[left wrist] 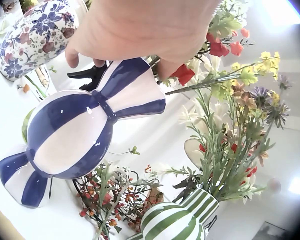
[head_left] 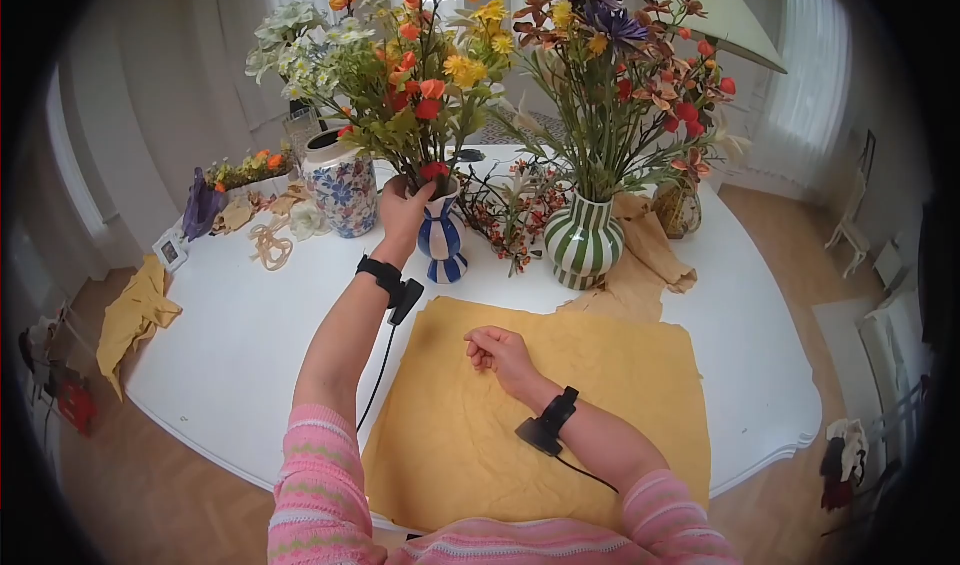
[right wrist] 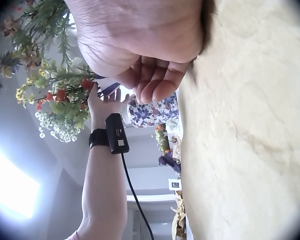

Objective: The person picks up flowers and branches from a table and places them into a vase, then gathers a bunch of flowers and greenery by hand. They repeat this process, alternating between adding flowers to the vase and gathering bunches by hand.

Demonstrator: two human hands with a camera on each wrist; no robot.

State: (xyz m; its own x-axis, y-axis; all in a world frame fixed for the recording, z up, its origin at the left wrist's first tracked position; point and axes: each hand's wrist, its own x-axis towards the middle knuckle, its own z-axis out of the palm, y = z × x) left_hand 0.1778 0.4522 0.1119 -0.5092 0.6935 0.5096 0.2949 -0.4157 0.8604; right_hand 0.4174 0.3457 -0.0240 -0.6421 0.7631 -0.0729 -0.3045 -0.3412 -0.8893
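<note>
My left hand (head_left: 402, 215) is at the mouth of a blue-and-white striped vase (head_left: 443, 237), its fingers curled about the flower stems just over the rim. The palm hides part of the rim in the left wrist view. Orange, red and yellow flowers (head_left: 430, 90) with green leaves rise above it from this vase. My right hand (head_left: 503, 357) holds nothing, its fingers loosely curled low over a sheet of wrinkled yellow paper (head_left: 620, 405). In the right wrist view those curled fingers (right wrist: 162, 91) show next to the paper.
A floral-patterned vase (head_left: 342, 190) stands left of the striped one. To the right is a green-and-white striped vase (head_left: 585, 243) full of flowers, with brown paper (head_left: 645, 255) beside it. Red-berry sprigs (head_left: 512, 210) lie between the vases. A lamp (head_left: 725, 15) stands behind; yellow cloth-like material (head_left: 138, 315) hangs over the left edge.
</note>
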